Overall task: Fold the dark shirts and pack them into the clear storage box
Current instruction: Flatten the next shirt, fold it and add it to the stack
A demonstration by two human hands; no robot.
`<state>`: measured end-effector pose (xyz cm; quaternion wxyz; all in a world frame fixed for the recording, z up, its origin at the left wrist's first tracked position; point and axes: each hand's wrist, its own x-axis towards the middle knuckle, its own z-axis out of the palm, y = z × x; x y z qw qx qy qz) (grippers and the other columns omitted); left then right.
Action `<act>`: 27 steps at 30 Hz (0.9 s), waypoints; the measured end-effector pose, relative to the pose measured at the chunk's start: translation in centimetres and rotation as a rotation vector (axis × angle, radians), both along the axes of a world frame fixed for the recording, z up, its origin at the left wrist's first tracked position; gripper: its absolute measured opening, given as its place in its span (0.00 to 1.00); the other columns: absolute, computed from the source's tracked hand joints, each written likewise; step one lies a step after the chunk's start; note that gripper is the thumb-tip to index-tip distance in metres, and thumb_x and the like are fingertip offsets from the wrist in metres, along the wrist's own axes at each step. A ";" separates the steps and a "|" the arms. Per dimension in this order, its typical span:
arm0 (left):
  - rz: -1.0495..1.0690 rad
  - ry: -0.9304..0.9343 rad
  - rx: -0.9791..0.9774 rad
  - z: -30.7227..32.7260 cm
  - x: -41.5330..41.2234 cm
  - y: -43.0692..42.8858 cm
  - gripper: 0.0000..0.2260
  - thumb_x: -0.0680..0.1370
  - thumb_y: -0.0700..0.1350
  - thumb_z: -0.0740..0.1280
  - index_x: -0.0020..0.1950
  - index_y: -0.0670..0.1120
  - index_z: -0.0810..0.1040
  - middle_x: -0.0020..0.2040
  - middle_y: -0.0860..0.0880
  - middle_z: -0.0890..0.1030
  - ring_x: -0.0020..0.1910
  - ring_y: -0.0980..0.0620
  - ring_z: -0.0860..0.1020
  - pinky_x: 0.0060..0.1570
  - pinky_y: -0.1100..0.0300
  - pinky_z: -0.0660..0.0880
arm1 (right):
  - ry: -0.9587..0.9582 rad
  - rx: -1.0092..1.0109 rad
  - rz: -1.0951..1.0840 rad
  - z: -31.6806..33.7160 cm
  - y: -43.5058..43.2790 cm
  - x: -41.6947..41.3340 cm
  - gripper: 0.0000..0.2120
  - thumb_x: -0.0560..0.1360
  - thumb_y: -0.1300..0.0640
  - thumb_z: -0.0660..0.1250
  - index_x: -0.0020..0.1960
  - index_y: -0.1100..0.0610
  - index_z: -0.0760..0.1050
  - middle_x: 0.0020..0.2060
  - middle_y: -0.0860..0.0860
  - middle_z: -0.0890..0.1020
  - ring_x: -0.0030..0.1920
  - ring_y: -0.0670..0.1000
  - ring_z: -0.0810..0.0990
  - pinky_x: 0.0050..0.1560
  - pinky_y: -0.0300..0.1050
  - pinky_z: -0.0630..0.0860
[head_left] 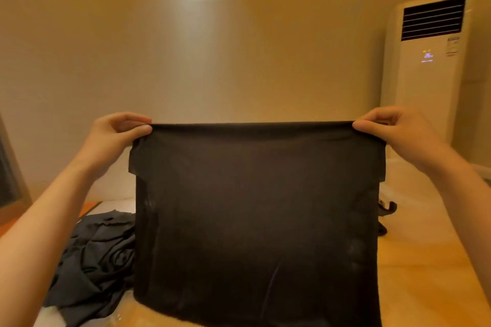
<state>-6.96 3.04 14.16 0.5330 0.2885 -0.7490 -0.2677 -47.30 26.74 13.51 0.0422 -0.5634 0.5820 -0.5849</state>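
We pinch the dark shirt (255,207) at its top corners, left hand (114,138) and right hand (393,135) level; the taut edge runs side to side, cloth hanging below.

Nothing legible: the air conditioner display (427,56) (glowing blue) is too blurred.

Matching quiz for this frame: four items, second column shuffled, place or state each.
1. flat black shirt
2. crumpled dark grey shirt pile
3. tall white air conditioner
4. left hand

A. stands upright, far right
B. hangs held up by its top edge
C. pinches a shirt corner
D. lies on the light wooden table, left side

Pairs: 1-B; 2-D; 3-A; 4-C
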 end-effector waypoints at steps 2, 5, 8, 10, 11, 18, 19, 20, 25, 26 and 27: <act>0.007 -0.091 0.078 -2.0 -1.5 -2.4 0.09 0.74 0.38 0.71 0.43 0.52 0.84 0.37 0.58 0.84 0.37 0.63 0.80 0.35 0.72 0.74 | -0.047 0.085 -0.008 -2.1 -2.1 -1.5 0.05 0.74 0.56 0.70 0.42 0.57 0.82 0.35 0.52 0.83 0.33 0.40 0.80 0.32 0.32 0.75; 0.052 -0.277 0.209 -7.0 -4.9 -6.6 0.08 0.75 0.35 0.71 0.43 0.49 0.81 0.35 0.53 0.83 0.41 0.53 0.79 0.37 0.67 0.74 | -0.086 0.302 -0.056 -7.8 -6.0 -4.0 0.07 0.75 0.53 0.69 0.44 0.56 0.83 0.41 0.54 0.84 0.39 0.46 0.81 0.38 0.40 0.78; 0.104 -0.534 0.318 -13.4 -8.4 -10.2 0.03 0.77 0.38 0.68 0.47 0.46 0.78 0.48 0.44 0.82 0.50 0.44 0.79 0.47 0.57 0.76 | 0.158 0.601 -0.264 -14.0 -9.3 -5.3 0.09 0.77 0.52 0.67 0.55 0.53 0.79 0.48 0.51 0.82 0.46 0.48 0.80 0.42 0.41 0.76; 0.147 -0.716 0.289 -16.7 -10.4 -10.5 0.11 0.80 0.45 0.66 0.61 0.46 0.75 0.61 0.43 0.77 0.57 0.46 0.76 0.55 0.53 0.74 | 0.413 0.667 -0.332 -17.0 -10.4 -4.9 0.17 0.78 0.51 0.65 0.66 0.53 0.73 0.57 0.50 0.80 0.56 0.49 0.78 0.52 0.41 0.74; 0.151 -0.778 0.252 -17.9 -11.1 -10.1 0.16 0.80 0.48 0.64 0.67 0.46 0.71 0.66 0.44 0.74 0.62 0.47 0.74 0.59 0.53 0.72 | 0.507 0.642 -0.297 -17.9 -10.7 -4.4 0.19 0.79 0.50 0.64 0.68 0.52 0.71 0.61 0.49 0.78 0.61 0.49 0.76 0.58 0.41 0.72; 0.050 -1.106 0.213 -22.9 -12.2 -0.5 0.31 0.82 0.59 0.55 0.79 0.45 0.50 0.79 0.47 0.52 0.78 0.49 0.50 0.76 0.53 0.51 | 0.833 0.661 0.142 -21.1 -13.1 -0.8 0.23 0.81 0.44 0.53 0.75 0.44 0.60 0.75 0.40 0.59 0.75 0.40 0.53 0.71 0.36 0.49; 0.047 -1.187 0.252 -23.8 -11.9 0.7 0.33 0.81 0.61 0.52 0.80 0.45 0.45 0.80 0.47 0.46 0.78 0.49 0.45 0.76 0.53 0.48 | 0.840 0.709 0.188 -21.7 -13.3 -0.6 0.23 0.81 0.44 0.51 0.76 0.43 0.57 0.75 0.39 0.56 0.74 0.38 0.49 0.70 0.36 0.46; 0.050 -1.251 0.288 -24.5 -11.8 1.6 0.34 0.81 0.63 0.50 0.79 0.46 0.42 0.80 0.47 0.42 0.78 0.49 0.41 0.76 0.51 0.45 | 0.831 0.768 0.226 -22.4 -13.3 -0.5 0.23 0.82 0.44 0.51 0.76 0.41 0.55 0.75 0.38 0.53 0.72 0.35 0.46 0.71 0.36 0.44; 0.011 -1.310 0.169 -26.4 -12.9 -0.2 0.53 0.59 0.79 0.29 0.78 0.52 0.37 0.78 0.52 0.35 0.75 0.54 0.33 0.73 0.49 0.34 | 0.739 0.917 0.110 -24.9 -11.1 0.3 0.32 0.74 0.34 0.39 0.77 0.40 0.46 0.77 0.40 0.46 0.74 0.38 0.40 0.71 0.39 0.38; -0.040 -1.301 0.100 -26.2 -13.3 -1.5 0.55 0.56 0.80 0.27 0.78 0.53 0.38 0.78 0.52 0.36 0.75 0.55 0.33 0.73 0.51 0.33 | 0.734 0.952 0.026 -25.1 -10.3 1.0 0.33 0.74 0.34 0.37 0.77 0.41 0.44 0.77 0.42 0.44 0.75 0.40 0.40 0.72 0.40 0.38; -0.096 -1.316 0.022 -26.0 -13.9 -2.9 0.55 0.56 0.80 0.26 0.78 0.54 0.38 0.79 0.52 0.37 0.74 0.56 0.32 0.73 0.52 0.32 | 0.725 0.999 -0.050 -25.3 -9.4 1.8 0.33 0.75 0.34 0.36 0.77 0.43 0.41 0.77 0.43 0.43 0.76 0.43 0.39 0.73 0.42 0.38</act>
